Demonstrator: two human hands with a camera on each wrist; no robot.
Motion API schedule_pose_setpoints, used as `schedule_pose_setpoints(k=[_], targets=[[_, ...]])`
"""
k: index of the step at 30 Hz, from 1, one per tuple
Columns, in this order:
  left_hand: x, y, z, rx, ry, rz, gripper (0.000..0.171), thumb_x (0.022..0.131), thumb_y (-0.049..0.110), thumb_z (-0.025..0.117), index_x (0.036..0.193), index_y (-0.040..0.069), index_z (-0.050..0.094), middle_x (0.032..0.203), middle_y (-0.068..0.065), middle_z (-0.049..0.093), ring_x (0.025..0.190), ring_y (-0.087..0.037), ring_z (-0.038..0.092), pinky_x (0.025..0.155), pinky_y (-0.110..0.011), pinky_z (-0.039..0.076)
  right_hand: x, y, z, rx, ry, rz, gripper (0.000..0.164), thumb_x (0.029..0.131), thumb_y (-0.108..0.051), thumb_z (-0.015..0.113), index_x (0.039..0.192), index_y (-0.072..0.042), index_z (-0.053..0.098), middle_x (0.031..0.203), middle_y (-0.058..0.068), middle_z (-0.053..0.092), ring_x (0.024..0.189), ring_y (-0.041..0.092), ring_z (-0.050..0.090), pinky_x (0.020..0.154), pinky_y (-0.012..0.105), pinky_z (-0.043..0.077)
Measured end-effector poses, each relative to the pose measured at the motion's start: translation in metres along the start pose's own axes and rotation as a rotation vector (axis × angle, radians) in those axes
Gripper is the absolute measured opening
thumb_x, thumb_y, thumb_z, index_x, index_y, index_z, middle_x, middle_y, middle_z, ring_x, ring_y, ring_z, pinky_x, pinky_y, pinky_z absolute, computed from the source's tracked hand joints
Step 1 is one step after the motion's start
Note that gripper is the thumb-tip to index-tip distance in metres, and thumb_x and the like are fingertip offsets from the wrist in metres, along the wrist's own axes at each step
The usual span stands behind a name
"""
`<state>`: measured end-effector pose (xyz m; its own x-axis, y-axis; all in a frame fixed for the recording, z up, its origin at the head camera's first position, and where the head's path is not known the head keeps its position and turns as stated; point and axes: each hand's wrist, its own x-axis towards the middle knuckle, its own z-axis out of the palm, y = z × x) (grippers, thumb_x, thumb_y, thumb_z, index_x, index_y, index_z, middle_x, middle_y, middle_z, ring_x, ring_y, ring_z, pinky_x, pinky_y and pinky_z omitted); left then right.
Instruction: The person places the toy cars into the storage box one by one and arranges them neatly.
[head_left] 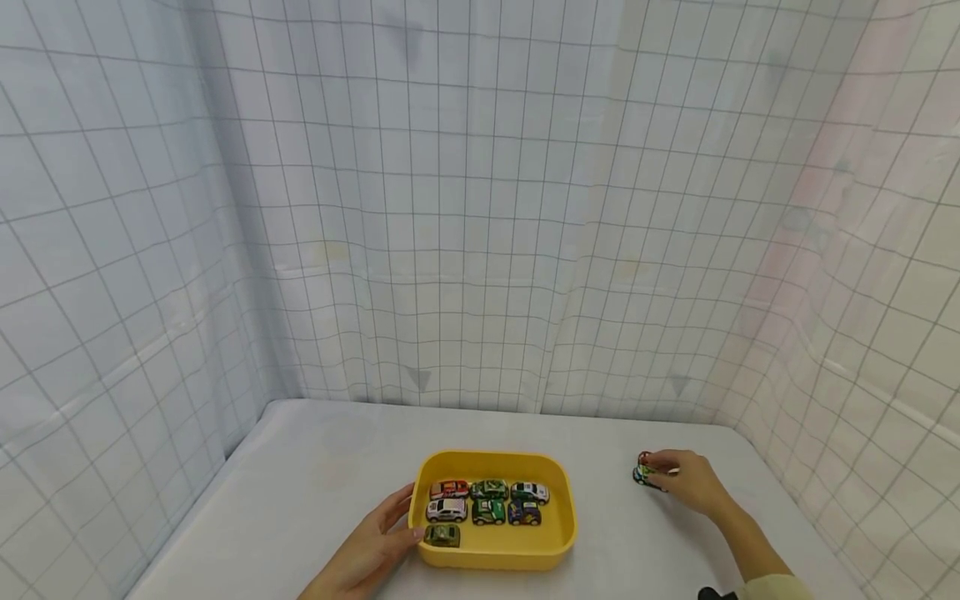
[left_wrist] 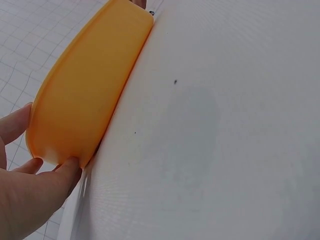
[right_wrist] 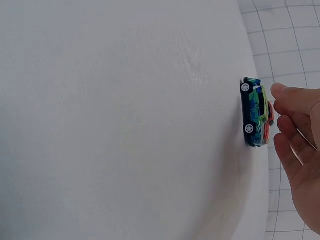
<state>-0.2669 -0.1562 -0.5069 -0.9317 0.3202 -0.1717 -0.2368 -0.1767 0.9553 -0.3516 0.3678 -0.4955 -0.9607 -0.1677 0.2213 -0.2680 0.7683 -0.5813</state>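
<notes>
My left hand [head_left: 372,542] grips the left end of a yellow tray [head_left: 497,560], thumb near the front corner and fingers along the outer wall. In the left wrist view, fingertips touch the tray [left_wrist: 90,75] at its end. Several toy cars sit inside in rows, among them a white car [head_left: 447,510], a green car [head_left: 488,512] and an olive car [head_left: 442,535]. To the right, my right hand [head_left: 690,479] is beside a blue-green toy car [right_wrist: 253,111] and a red toy car [right_wrist: 270,112] behind it. Its fingers are loosely bent, with a gap to the blue-green car.
Both cars by my right hand stand on the white table [head_left: 622,542], toward its right side. Grid-patterned white curtains [head_left: 480,250] hang behind the table and on both sides. A pale sleeve [head_left: 772,587] covers the right forearm.
</notes>
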Motion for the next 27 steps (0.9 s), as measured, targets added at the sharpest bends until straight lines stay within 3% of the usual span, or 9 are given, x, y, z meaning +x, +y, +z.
schedule_pose_setpoints(k=[6,18,27], targets=[[-0.001,0.001,0.000,0.005,0.007,0.002,0.093,0.096,0.002,0.072,0.164,-0.003,0.009,0.166,-0.034,0.003,0.151,-0.052,0.007,0.118,-0.055,0.030,0.001,0.006,-0.003,0.003,0.001,0.057,0.029,0.087,-0.009,0.081,0.113,0.002,0.075,0.102,0.012,0.074,0.093,0.031,0.071,0.069,0.033,0.059],[-0.002,0.002,0.001,-0.014,0.000,-0.005,0.093,0.095,0.002,0.072,0.163,-0.003,0.009,0.166,-0.034,0.001,0.152,-0.051,0.005,0.118,-0.053,0.031,0.000,0.018,0.001,-0.030,-0.002,0.085,0.036,0.083,-0.011,0.085,0.114,0.004,0.073,0.105,0.016,0.073,0.097,0.035,0.069,0.083,0.051,0.057],[-0.003,0.002,0.002,-0.012,0.005,-0.008,0.094,0.095,0.002,0.073,0.164,-0.002,0.009,0.166,-0.034,0.001,0.152,-0.051,0.005,0.118,-0.053,0.030,-0.001,0.020,0.005,-0.061,0.004,0.095,0.029,0.083,-0.010,0.085,0.109,0.000,0.076,0.106,0.014,0.072,0.097,0.034,0.067,0.084,0.051,0.056]])
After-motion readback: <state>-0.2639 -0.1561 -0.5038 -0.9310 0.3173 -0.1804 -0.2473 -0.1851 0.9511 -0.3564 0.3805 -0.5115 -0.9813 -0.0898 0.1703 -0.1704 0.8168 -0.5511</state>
